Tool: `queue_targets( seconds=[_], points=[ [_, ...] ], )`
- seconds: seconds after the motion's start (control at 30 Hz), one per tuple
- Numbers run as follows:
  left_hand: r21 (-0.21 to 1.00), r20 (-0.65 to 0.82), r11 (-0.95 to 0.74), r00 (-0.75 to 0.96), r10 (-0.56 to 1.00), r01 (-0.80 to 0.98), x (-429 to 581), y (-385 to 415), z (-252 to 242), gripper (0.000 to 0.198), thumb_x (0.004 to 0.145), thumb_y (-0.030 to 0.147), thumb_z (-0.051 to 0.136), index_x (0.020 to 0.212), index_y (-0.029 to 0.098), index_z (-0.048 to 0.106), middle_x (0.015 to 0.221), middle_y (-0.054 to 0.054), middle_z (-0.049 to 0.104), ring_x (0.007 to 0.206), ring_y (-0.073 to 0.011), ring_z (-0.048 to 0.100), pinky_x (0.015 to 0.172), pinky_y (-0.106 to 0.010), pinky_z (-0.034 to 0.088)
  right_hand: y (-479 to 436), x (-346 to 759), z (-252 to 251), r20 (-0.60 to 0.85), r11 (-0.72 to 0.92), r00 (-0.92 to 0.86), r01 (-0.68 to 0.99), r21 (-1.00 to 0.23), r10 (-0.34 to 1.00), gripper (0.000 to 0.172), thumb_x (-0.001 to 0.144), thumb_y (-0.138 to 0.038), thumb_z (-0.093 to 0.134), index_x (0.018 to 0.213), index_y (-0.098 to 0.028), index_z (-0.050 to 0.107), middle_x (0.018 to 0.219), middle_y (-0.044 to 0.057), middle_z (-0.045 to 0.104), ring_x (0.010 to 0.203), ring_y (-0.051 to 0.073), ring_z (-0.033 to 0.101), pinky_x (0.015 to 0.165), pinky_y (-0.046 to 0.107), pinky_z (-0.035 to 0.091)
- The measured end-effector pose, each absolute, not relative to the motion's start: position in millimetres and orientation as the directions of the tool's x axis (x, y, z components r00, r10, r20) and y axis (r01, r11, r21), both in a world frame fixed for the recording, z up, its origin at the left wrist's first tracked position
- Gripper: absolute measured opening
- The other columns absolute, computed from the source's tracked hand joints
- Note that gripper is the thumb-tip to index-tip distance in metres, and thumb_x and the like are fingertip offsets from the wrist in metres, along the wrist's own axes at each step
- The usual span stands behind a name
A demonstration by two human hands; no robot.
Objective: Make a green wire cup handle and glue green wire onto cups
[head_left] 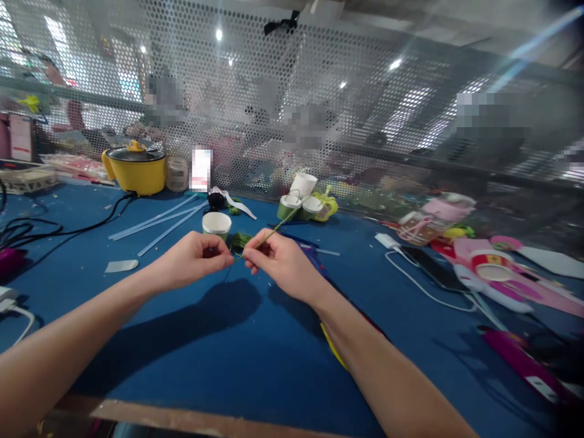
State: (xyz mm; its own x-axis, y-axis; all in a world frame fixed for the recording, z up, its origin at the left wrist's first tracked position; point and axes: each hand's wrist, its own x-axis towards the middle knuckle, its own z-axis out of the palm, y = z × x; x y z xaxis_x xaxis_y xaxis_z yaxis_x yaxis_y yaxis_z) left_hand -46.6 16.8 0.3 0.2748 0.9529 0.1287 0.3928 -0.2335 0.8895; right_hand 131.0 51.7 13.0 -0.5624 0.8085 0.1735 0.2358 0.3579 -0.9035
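Observation:
Over a blue-covered table (219,359), my right hand (280,261) pinches a thin green stem-like wire (274,232) that slants up and away to the right. My left hand (194,258) is closed in a pinch just left of the wire's lower end, its fingertips close to those of the right hand. What the left fingers grip is too small to make out. A white paper cup (216,224) stands just behind the hands, with a small bundle of green material (240,240) beside it.
A yellow pot (135,167) with a black cable stands at the back left, near long clear sticks (157,222). Several green-and-white cups (303,198) sit at the back centre. A phone on a white cable (431,267) and pink craft pieces (493,271) lie right. A perforated metal screen (319,91) closes the back.

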Motion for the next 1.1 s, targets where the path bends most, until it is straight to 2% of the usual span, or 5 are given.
queue_targets(
  seconds=[0.23, 0.5, 0.7, 0.83, 1.1],
  points=[
    [0.976, 0.203, -0.199, -0.049, 0.978, 0.085, -22, 10, -13, 0.019, 0.069, 0.032, 0.059, 0.066, 0.013, 0.056, 0.056, 0.003, 0.047, 0.05, -0.0056, 0.035, 0.045, -0.019, 0.026, 55, 126, -1, 0.3, 0.303, -0.338, -0.044, -0.952, 0.892, 0.014, 0.073, -0.025, 0.06, 0.073, -0.016, 0.05, 0.06, -0.002, 0.061, 0.051, 0.008, 0.057, 0.054, 0.023, 0.047],
    [0.981, 0.064, -0.06, 0.015, 0.998, -0.184, -18, 12, -20, 0.022, 0.066, 0.034, 0.064, 0.066, 0.013, 0.056, 0.049, 0.006, 0.04, 0.042, -0.0028, 0.029, 0.039, -0.018, 0.021, 52, 124, -1, 0.13, -0.019, -0.415, -0.336, -0.942, 0.9, 0.02, 0.064, -0.025, 0.069, 0.069, -0.015, 0.052, 0.062, -0.003, 0.061, 0.054, 0.006, 0.056, 0.05, 0.019, 0.045],
    [0.987, 0.161, -0.161, 0.022, 0.987, -0.006, -27, 20, -20, 0.016, 0.069, 0.029, 0.06, 0.068, 0.014, 0.056, 0.055, 0.005, 0.047, 0.045, -0.0037, 0.034, 0.042, -0.018, 0.026, 54, 128, -2, 0.106, -0.01, -0.45, -0.248, -0.969, 0.887, 0.022, 0.065, -0.028, 0.069, 0.07, -0.015, 0.052, 0.06, -0.003, 0.061, 0.052, 0.006, 0.055, 0.048, 0.019, 0.045],
    [0.933, 0.303, -0.3, 0.015, 0.953, 0.2, -34, 22, -17, 0.012, 0.071, 0.026, 0.056, 0.069, 0.014, 0.056, 0.062, 0.001, 0.053, 0.056, -0.0078, 0.045, 0.051, -0.02, 0.035, 55, 129, -4, 0.156, 0.107, -0.42, -0.137, -0.985, 0.894, 0.023, 0.066, -0.031, 0.067, 0.07, -0.016, 0.051, 0.058, -0.003, 0.06, 0.051, 0.008, 0.056, 0.048, 0.021, 0.046],
    [0.796, 0.45, -0.412, 0.021, 0.893, 0.442, -27, 12, -18, 0.012, 0.072, 0.025, 0.054, 0.068, 0.014, 0.057, 0.062, -0.001, 0.056, 0.054, -0.0088, 0.046, 0.049, -0.021, 0.037, 53, 128, -5, 0.294, 0.318, -0.303, 0.035, -0.947, 0.907, 0.019, 0.071, -0.03, 0.062, 0.07, -0.015, 0.051, 0.057, -0.002, 0.06, 0.048, 0.009, 0.056, 0.051, 0.023, 0.047]
  ],
)
